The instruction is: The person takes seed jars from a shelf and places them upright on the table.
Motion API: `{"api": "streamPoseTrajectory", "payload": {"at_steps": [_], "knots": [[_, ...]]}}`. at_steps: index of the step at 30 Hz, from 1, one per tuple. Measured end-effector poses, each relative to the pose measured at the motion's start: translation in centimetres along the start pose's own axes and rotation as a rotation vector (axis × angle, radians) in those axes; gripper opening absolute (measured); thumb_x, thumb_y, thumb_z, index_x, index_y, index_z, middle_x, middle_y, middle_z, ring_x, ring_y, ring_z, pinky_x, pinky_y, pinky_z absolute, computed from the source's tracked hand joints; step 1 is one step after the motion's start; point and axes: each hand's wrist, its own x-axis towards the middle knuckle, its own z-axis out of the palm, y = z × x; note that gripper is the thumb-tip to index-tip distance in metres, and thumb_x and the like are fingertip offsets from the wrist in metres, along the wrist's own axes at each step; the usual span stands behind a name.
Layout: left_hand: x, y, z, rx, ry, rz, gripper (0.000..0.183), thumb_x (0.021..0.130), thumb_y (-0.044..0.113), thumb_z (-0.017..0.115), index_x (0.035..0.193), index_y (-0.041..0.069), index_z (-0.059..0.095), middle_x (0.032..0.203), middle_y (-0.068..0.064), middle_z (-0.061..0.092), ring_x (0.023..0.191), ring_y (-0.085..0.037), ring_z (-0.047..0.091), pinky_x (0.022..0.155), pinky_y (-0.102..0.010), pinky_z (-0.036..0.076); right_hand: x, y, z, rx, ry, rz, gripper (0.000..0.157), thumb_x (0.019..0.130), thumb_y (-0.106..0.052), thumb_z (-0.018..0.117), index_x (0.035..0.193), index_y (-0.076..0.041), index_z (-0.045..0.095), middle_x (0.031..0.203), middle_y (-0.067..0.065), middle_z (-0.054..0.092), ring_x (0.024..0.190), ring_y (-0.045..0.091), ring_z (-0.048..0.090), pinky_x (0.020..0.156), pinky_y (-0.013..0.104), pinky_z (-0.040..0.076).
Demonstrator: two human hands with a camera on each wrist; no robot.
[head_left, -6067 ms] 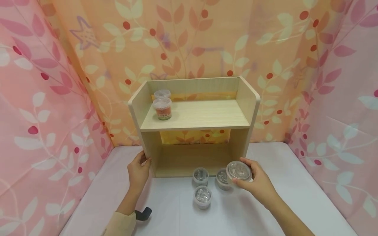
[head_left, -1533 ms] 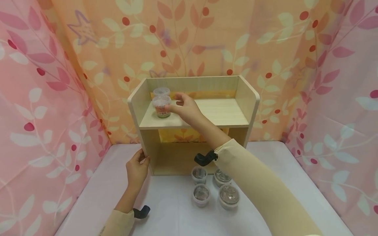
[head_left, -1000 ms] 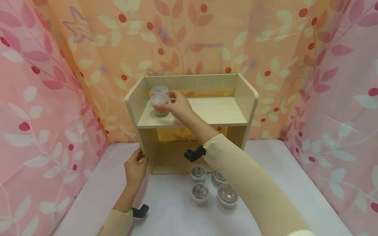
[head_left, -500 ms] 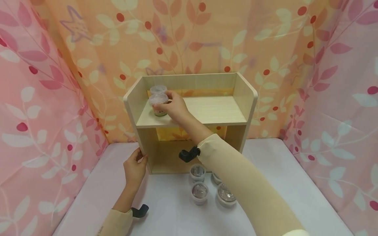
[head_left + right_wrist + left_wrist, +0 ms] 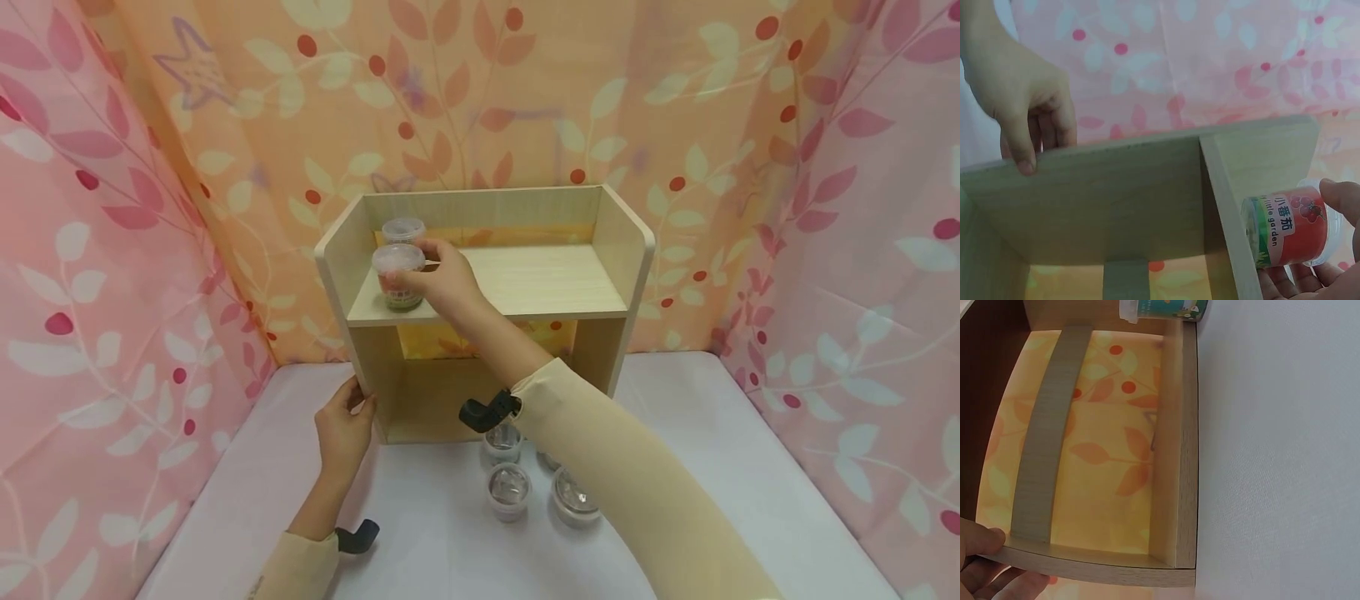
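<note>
My right hand (image 5: 450, 287) grips a clear plastic tub (image 5: 1297, 226) with a red tomato label and clear lid, thumb on one side and fingers on the other. The tub is upright over the front left of the upper board of a pale wooden shelf unit (image 5: 540, 279). Behind it stands a second clear tub (image 5: 403, 229), partly hidden. Lower down, my left hand (image 5: 345, 425) pinches the front edge of the unit's left side panel; in the left wrist view the thumb (image 5: 985, 539) lies inside and the fingers outside.
Several lidded tubs, among them a front left one (image 5: 509, 492) and a front right one (image 5: 576, 496), stand on the white tabletop (image 5: 450, 550) before the unit. My right sleeve partly covers some. Flowered cloth (image 5: 480, 100) surrounds the table at back and sides.
Earlier, my right hand held a tub over the table; that tub now stands front right. The hand has since reached the upper board, gripped the red-labelled tub and drawn it slightly forward. Left hand unchanged.
</note>
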Motion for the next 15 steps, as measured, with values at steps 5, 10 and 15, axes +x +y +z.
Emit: {"api": "streamPoseTrajectory", "payload": {"at_steps": [5, 10, 15], "knots": [[0.1, 0.1, 0.0, 0.013, -0.001, -0.001, 0.039, 0.087, -0.004, 0.076, 0.125, 0.001, 0.070, 0.104, -0.020, 0.077, 0.096, -0.033, 0.076, 0.076, -0.037, 0.063, -2.0, -0.7, -0.2, 0.050, -0.028, 0.004, 0.070, 0.087, -0.023, 0.084, 0.146, -0.014, 0.050, 0.137, -0.001, 0.056, 0.118, 0.019, 0.061, 0.098, 0.034, 0.054], [0.1, 0.1, 0.0, 0.010, 0.004, 0.006, 0.039, 0.087, -0.004, 0.075, 0.125, 0.000, 0.070, 0.104, -0.020, 0.077, 0.097, -0.034, 0.076, 0.078, -0.046, 0.062, -4.0, -1.0, -0.3, 0.073, -0.052, -0.031, 0.071, 0.086, -0.022, 0.085, 0.147, -0.011, 0.050, 0.138, -0.001, 0.056, 0.117, 0.020, 0.061, 0.096, 0.034, 0.056], [0.0, 0.0, 0.0, -0.006, 0.002, 0.010, 0.038, 0.087, -0.002, 0.077, 0.125, 0.001, 0.071, 0.103, -0.018, 0.077, 0.097, -0.030, 0.076, 0.078, -0.038, 0.061, -6.0, -0.7, -0.8, 0.058, -0.060, -0.051, 0.072, 0.085, -0.020, 0.086, 0.146, -0.010, 0.050, 0.136, 0.003, 0.057, 0.117, 0.022, 0.059, 0.085, 0.030, 0.057]]}}
